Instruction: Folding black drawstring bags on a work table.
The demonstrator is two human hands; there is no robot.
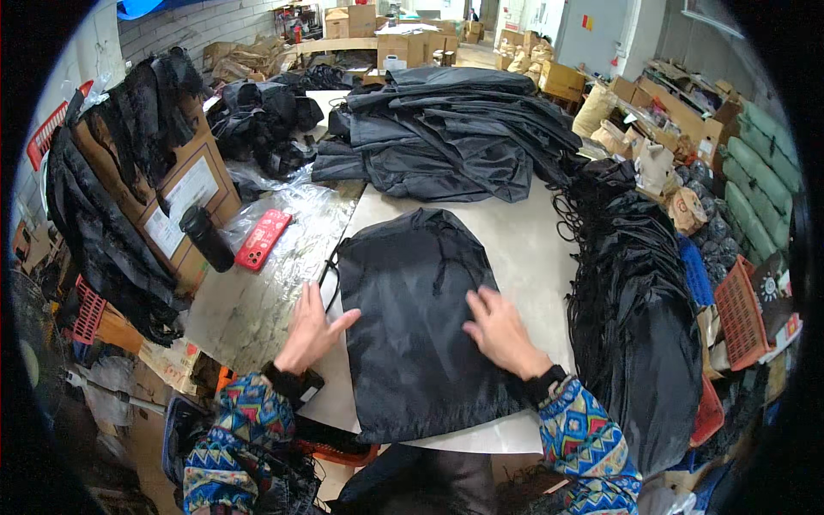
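Note:
A black drawstring bag point(421, 335) lies spread flat on the pale table top point(528, 257) in front of me, its cords gathered near the upper end. At the bag's left edge is my left hand point(312, 333), fingers apart and thumb reaching toward the fabric; it holds nothing. My right hand point(505, 333) rests on or just over the right side of the bag with its fingers stretched out; whether it presses the cloth I cannot tell. Both wrists wear dark bands under patterned sleeves.
A heap of folded black fabric point(455, 129) lies at the table's far end. Many black corded bags point(635, 326) hang along the right edge. To the left are a red phone point(263, 239), a black bottle point(206, 239) and a cardboard box point(210, 172) draped with black strips.

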